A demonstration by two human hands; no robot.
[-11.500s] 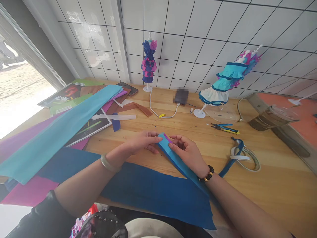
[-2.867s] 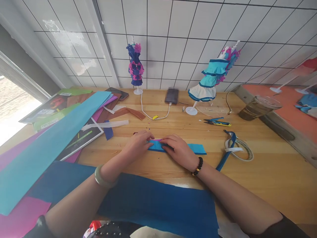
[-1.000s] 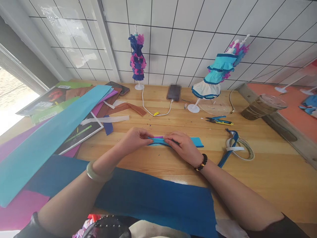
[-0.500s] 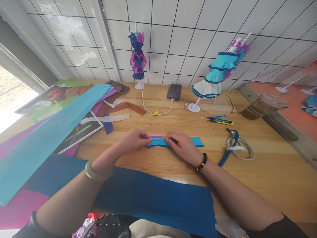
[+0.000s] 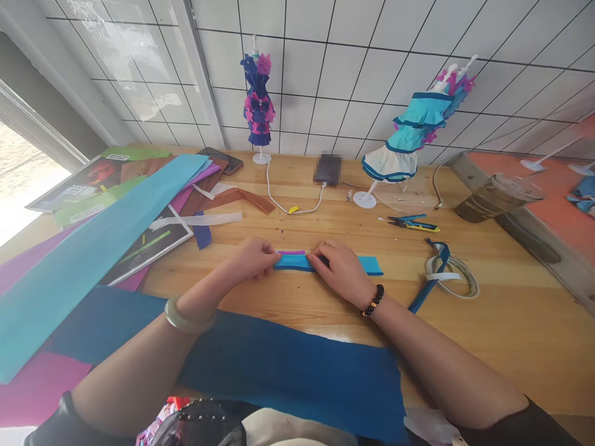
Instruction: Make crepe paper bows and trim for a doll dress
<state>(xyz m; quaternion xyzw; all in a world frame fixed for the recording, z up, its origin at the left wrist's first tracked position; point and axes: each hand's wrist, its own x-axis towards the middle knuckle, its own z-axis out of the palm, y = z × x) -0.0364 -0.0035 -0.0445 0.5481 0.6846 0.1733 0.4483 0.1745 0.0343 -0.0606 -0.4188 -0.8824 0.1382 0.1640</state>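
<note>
A short light blue paper strip (image 5: 292, 261) with a dark blue lower edge lies across the table in front of me. A thin purple strip (image 5: 292, 252) shows along its upper edge between my hands. My left hand (image 5: 253, 259) pinches the left end of the blue strip between thumb and fingers. Curled over the middle of the strip, my right hand (image 5: 338, 271) grips it with the fingertips close to the purple piece. Something dark shows under the right fingers, too hidden to name. The strip's right end sticks out past that hand.
A wide dark blue paper sheet (image 5: 297, 365) lies under my forearms. Long light blue paper (image 5: 102, 254) covers magazines at left. Blue-and-yellow pliers (image 5: 413, 223), a tape roll (image 5: 467, 279) and a lidded cup (image 5: 497, 197) are at right. Two dressed mannequins (image 5: 259, 102) (image 5: 409, 136) stand behind.
The view has shifted slightly. Both hands stay on the blue strip in nearly the same place, and the left fingers have closed a little more over its end.
</note>
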